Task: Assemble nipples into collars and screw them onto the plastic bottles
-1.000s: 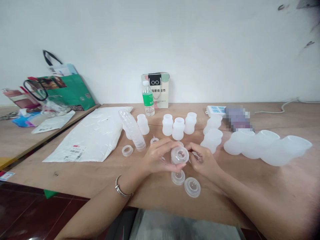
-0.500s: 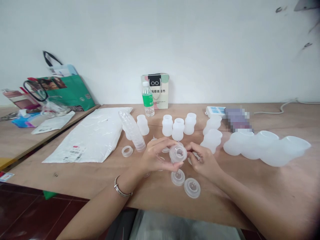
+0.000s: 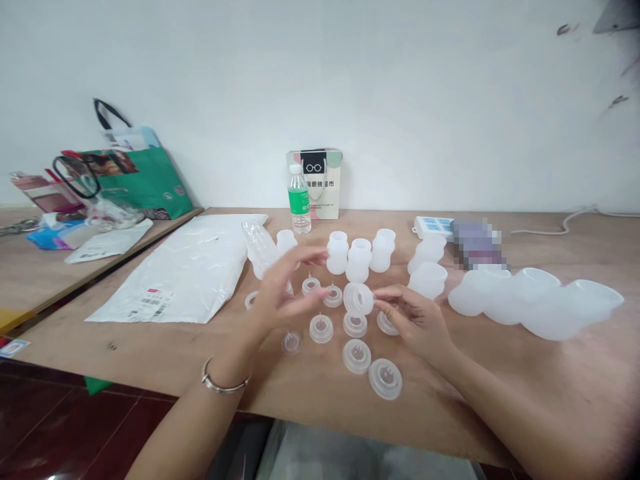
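Between the thumb and fingers of my right hand point(image 3: 415, 320) is a translucent ringed cap point(image 3: 359, 299), tilted so its threaded inside shows. My left hand point(image 3: 285, 287) holds nothing; its thumb and fingers are spread apart, left of the cap. Below and around them lie several clear round lids, some with a thin spike standing up, such as one lid point(image 3: 321, 328) under my left hand and another lid point(image 3: 385, 379) nearest the table edge. Behind my hands stand several frosted white bottles point(image 3: 359, 261) with open tops.
Frosted bottles point(image 3: 537, 300) lie in a row at the right. A white plastic mailer point(image 3: 185, 267) and a stack of clear cups point(image 3: 259, 243) are on the left. At the wall stand a water bottle point(image 3: 299, 203) and a paper bag point(image 3: 330, 187). A power strip point(image 3: 434, 227) lies behind.
My left hand has let go of the cap, opened and drawn back to the left. The cap is now in my right hand alone, turned to show its inside.
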